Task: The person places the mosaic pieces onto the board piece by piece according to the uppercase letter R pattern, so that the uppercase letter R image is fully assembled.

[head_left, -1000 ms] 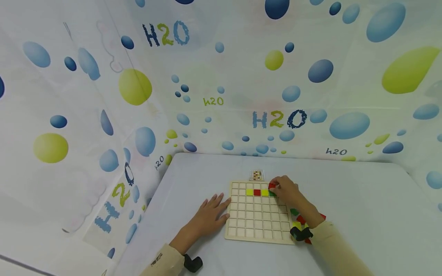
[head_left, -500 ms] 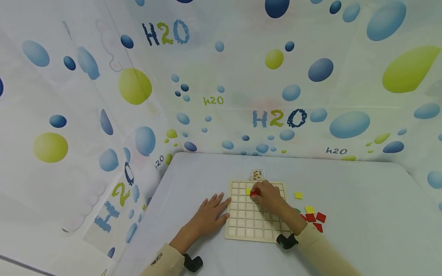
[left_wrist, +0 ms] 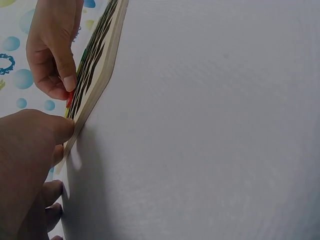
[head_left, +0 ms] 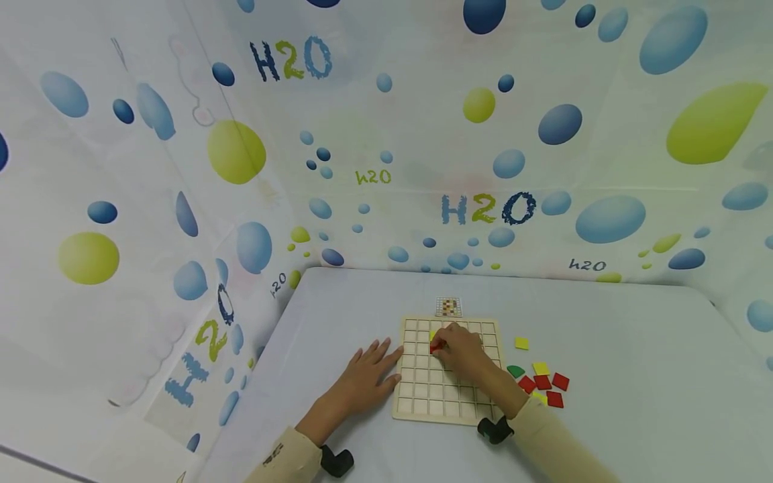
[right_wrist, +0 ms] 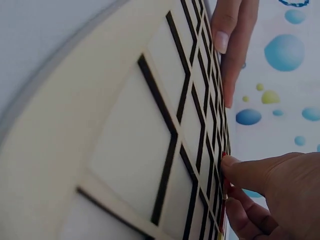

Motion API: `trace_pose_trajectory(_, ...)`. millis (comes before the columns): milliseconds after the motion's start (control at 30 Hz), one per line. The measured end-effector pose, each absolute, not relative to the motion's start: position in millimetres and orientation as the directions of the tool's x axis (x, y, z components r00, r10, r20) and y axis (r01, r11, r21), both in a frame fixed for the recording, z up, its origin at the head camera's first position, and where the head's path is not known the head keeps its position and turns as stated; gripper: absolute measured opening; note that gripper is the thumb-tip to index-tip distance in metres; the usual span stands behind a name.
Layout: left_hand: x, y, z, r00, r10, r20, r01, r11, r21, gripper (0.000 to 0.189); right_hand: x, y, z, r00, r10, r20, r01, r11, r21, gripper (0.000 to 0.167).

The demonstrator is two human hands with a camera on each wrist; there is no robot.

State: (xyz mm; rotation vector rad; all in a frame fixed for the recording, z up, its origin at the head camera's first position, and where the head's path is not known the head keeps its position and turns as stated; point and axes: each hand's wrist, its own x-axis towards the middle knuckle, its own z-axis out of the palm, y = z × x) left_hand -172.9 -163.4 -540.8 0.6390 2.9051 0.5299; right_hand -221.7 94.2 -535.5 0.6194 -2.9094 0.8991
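A square wooden board (head_left: 421, 407) divided by a raised grid lies on the table. Between thumb and fingers my right hand (head_left: 465, 354) pinches a small red square tile (head_left: 434, 349), low over the upper left part of the grid. Just beyond it, part of a yellow tile (head_left: 433, 334) shows on the board; the hand hides the tiles to its right. My left hand (head_left: 365, 381) lies flat with fingers spread, its fingertips at the board's left edge. In the left wrist view its thumb (left_wrist: 62, 129) touches that edge.
Right of the board lie loose red tiles (head_left: 542, 382), yellow tiles (head_left: 540, 368) and a green rounded piece (head_left: 515, 371). One yellow tile (head_left: 522, 343) sits apart, farther back. A small printed pattern card (head_left: 449, 307) touches the board's far edge. Behind stands a patterned curtain (head_left: 417, 121).
My right hand has moved left across the board with the red tile, from the upper right squares, then slightly toward me. My left hand has stayed in place.
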Motion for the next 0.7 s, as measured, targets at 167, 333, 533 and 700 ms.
trace_pose_trajectory(167, -172.6, -163.5, -540.3, -0.903, 0.428, -0.037, 0.387, 0.848, 0.363, 0.060, -220.0, 94.2, -534.3, -0.921, -0.365, 0.135, -0.379, 0.762, -0.526, 0.011)
trace_pose_trajectory(333, -173.4, -163.9, -541.3, -0.905, 0.424, -0.039, 0.385, 0.855, 0.348, 0.060, -219.5, 94.9, -532.7, -0.915, -0.378, 0.139, -0.393, 0.763, -0.513, 0.016)
trace_pose_trajectory(533, -173.3, -163.8, -540.9, -0.903, 0.427, -0.039, 0.386, 0.850, 0.359, 0.060, -220.5, 95.3, -533.9, -0.909, -0.394, 0.137, -0.408, 0.768, -0.494, 0.011)
trace_pose_trajectory(700, -172.8, -163.5, -539.6, -0.903, 0.429, -0.036, 0.389, 0.848, 0.359, 0.060, -218.5, 96.5, -534.4, -0.899, -0.407, 0.164, -0.434, 0.768, -0.471, 0.008)
